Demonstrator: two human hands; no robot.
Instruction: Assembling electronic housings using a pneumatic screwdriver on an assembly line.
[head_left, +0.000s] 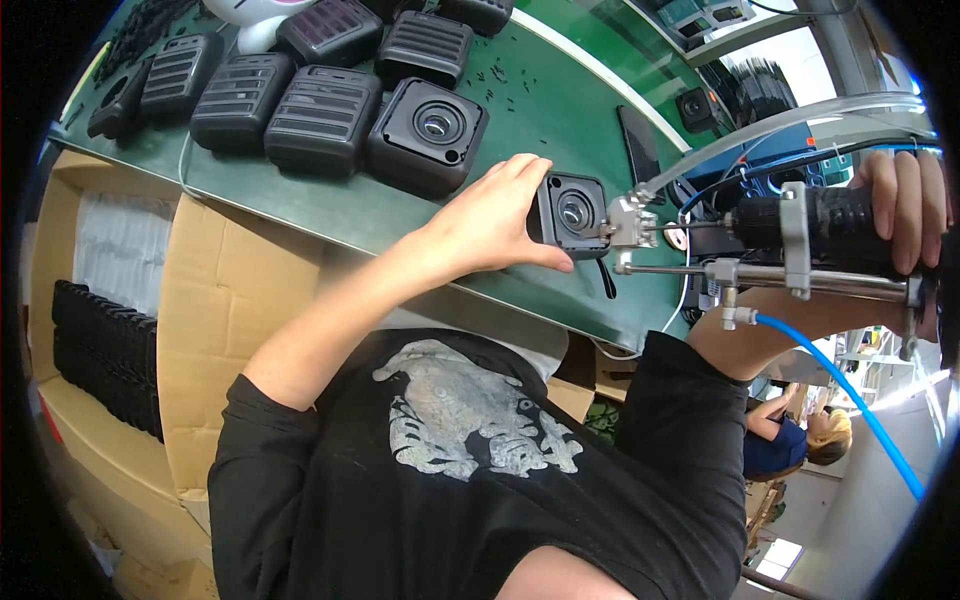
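Observation:
My left hand (pixel 490 217) grips a black square housing (pixel 578 212) with a round ringed centre, thumb at its near side and fingers at its far side. The housing lies on the green bench top, and a short black strap hangs from its near edge. In my right hand (pixel 905 208) is a black powered screwdriver (pixel 840 222) with a metal slide rod. Its metal nose (pixel 630 225) meets the right edge of the housing; whether a screw sits there is too small to tell. A clear hose (pixel 780 120) and a blue hose (pixel 840 376) run to the tool.
Several black ribbed housings (pixel 325 118) stand at the bench's far left, one (pixel 430 130) with its round centre up. Small dark screws (pixel 497 80) lie scattered beyond them. A phone-like slab (pixel 638 142) lies right. An open cardboard box (pixel 235 330) stands left; another person (pixel 790 430) is at right.

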